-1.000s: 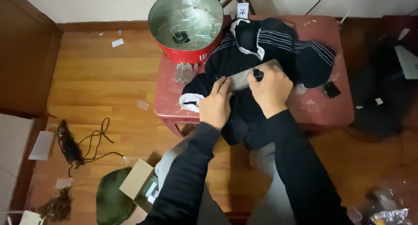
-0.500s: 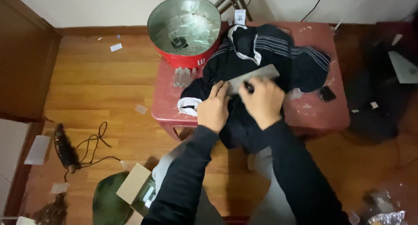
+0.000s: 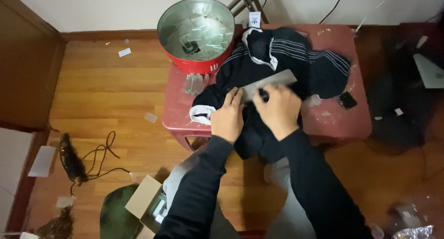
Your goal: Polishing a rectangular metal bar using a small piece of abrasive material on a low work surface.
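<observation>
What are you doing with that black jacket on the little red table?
A person leans over a low red table with a black jacket with white stripes spread on it. The left hand presses flat on the jacket. The right hand holds a small dark thing against a flat grey card lying on the fabric; what that thing is cannot be made out. A round red tin with clear packets inside sits at the table's far corner.
</observation>
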